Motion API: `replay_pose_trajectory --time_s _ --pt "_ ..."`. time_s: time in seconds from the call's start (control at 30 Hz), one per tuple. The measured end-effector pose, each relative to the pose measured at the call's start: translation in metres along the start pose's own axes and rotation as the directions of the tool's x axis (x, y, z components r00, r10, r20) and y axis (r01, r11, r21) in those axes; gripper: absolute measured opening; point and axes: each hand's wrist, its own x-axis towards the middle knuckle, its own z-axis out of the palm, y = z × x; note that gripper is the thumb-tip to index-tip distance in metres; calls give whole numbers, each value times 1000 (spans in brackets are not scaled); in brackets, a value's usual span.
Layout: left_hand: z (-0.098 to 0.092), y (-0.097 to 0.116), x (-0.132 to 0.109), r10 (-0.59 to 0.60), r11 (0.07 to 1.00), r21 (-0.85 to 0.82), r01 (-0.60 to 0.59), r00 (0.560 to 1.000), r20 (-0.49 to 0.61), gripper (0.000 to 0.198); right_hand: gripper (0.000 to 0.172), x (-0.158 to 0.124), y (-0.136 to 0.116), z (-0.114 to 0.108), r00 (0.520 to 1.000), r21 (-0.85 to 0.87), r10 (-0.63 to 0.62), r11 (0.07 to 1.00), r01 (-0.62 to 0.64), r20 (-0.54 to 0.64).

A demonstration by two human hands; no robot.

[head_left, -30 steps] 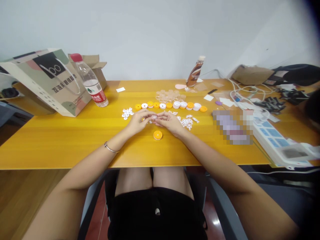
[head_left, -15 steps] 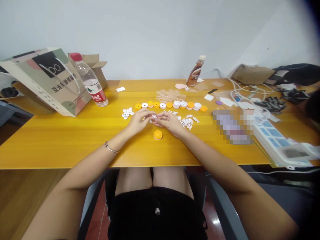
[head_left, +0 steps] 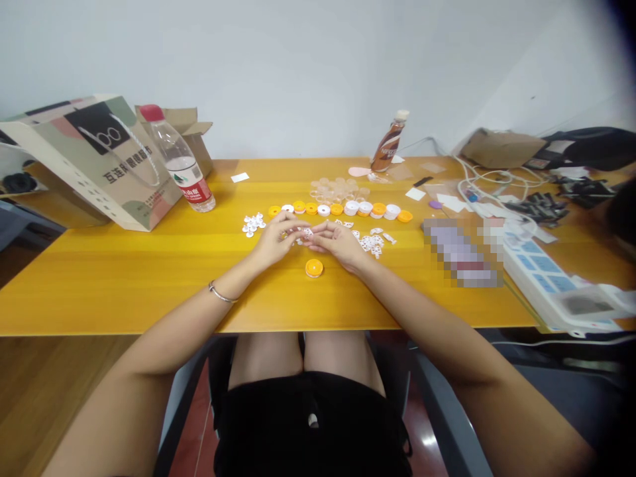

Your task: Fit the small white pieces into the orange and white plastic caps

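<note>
My left hand (head_left: 276, 240) and my right hand (head_left: 336, 242) meet over the middle of the table, fingertips pinched on a small white perforated plastic piece (head_left: 307, 233). Just in front of them lies a round orange-and-white part (head_left: 314, 268). To the left of my left hand is a cluster of small white round pieces (head_left: 254, 224). Beside my right hand sits a pile of white perforated pieces (head_left: 371, 243). Behind the hands runs a row of orange and white round parts (head_left: 324, 210), with several clear round cups (head_left: 338, 190) farther back. My fingers partly hide the held piece.
A water bottle (head_left: 187, 175) and a paper bag (head_left: 114, 165) stand at the left. Toward the back is a brown drink bottle (head_left: 387, 146). On the right lie a white power strip (head_left: 551, 278), white cables (head_left: 477, 179) and a blurred-out object (head_left: 462, 255).
Both hands stay in nearly the same place, still pinching the white piece. Only the fingers and the piece shift very slightly.
</note>
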Motion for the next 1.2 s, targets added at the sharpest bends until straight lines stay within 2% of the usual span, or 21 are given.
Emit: replay_pose_trajectory --time_s 0.27,0.5,0.6,0.73,0.87,1.0,1.07,1.13,1.2 --pt "0 0 0 -48 998 -34 50 997 55 17 30 1 2 -1 1000 0 -15 1000 15 -3" --pt "6 -2 0 -187 974 -122 190 982 32 15 35 1 2 -1 999 -6 -32 999 32 -9" --pt "9 1 1 -208 968 -140 207 978 7 10 35 0 0 0 998 -39 -56 998 55 -27" --pt "7 7 4 -170 978 -128 167 985 -11 10 36 -1 -6 -1 996 -53 -82 995 81 -22" --pt "3 13 5 -96 990 -102 94 995 -14 9 35 -1 -13 -7 997 4 -48 999 47 67" --pt "6 14 3 -24 996 -80 24 1000 0 9 35 0 -15 -13 988 -14 9 1000 -7 153" --pt "8 12 1 -1 998 -57 0 1000 -22 12 36 2 -14 -15 992 -8 -8 1000 9 122" --pt "10 9 0 17 1000 -21 -17 999 -29 18 38 5 -13 -17 997 22 -68 997 67 31" --pt "11 6 -1 37 999 33 -38 999 30 20 38 9 -12 -19 989 42 -124 991 128 -76"
